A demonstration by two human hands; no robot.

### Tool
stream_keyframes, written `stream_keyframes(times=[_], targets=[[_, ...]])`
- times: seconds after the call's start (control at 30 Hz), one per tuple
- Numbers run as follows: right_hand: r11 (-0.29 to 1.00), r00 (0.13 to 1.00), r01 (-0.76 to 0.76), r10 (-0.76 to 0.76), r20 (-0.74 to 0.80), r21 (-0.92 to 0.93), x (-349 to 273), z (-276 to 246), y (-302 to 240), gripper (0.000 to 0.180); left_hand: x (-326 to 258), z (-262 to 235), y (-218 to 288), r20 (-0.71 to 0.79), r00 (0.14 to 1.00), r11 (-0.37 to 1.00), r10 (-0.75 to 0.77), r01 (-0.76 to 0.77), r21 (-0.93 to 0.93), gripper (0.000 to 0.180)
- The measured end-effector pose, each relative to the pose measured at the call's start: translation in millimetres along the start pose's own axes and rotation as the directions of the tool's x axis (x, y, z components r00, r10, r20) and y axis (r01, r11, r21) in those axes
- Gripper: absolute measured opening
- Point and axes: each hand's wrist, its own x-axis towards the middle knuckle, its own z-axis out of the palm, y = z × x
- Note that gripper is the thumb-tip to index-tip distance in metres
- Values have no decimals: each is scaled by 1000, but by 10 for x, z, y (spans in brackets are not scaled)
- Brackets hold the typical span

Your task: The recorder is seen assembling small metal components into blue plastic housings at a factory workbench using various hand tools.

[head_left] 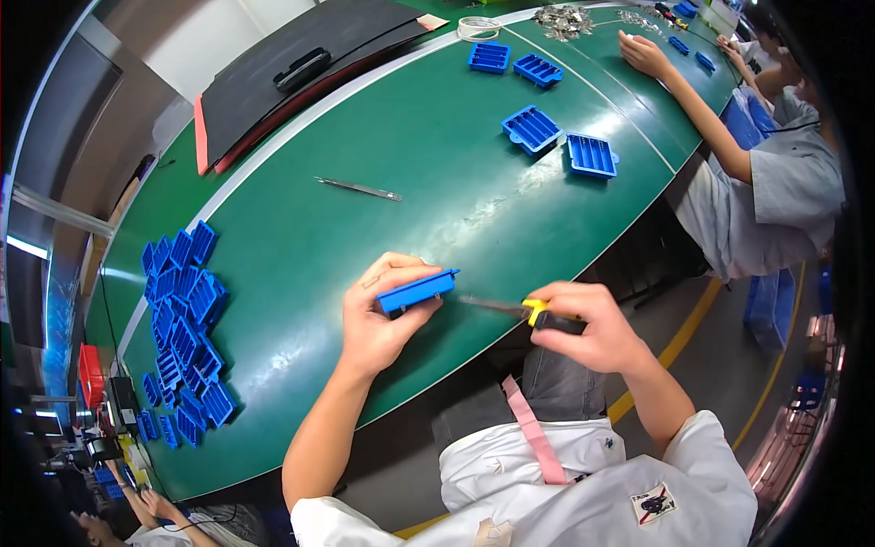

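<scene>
My left hand [372,324] holds a blue plastic battery holder [416,293] tilted on its side above the green table, thumb below and fingers above. Small metal tabs stick out along its lower edge. In my right hand [594,326] is a screwdriver [538,313] with a yellow and black handle. Its thin metal shaft, slightly blurred, points left at the battery holder; the tip seems just short of it, though contact is hard to judge. A pair of metal tweezers [359,189] lies on the table beyond my hands.
On the left sits a heap of blue battery holders [187,301]. Several more battery holders [531,129] lie at the far right, near a co-worker's hand [645,56]. A black sheet [301,68], a white cable coil [479,29] and a pile of metal pieces [562,22] line the back.
</scene>
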Motion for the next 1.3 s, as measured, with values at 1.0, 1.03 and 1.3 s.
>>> stream_keyframes(times=[1.0,1.03,1.3], targets=[[907,981,-192,174,81,376,-316,982,386,30,-1715,1033,106,-520,621,809,-587,421,-411,32],[895,971,-237,206,122,378,-325,1042,462,31,-1737,1047,50,-552,571,794,-608,418,-442,31],[636,970,-231,205,127,736,-262,1408,527,58,-1728,1048,-120,-639,533,830,-554,304,-467,30]])
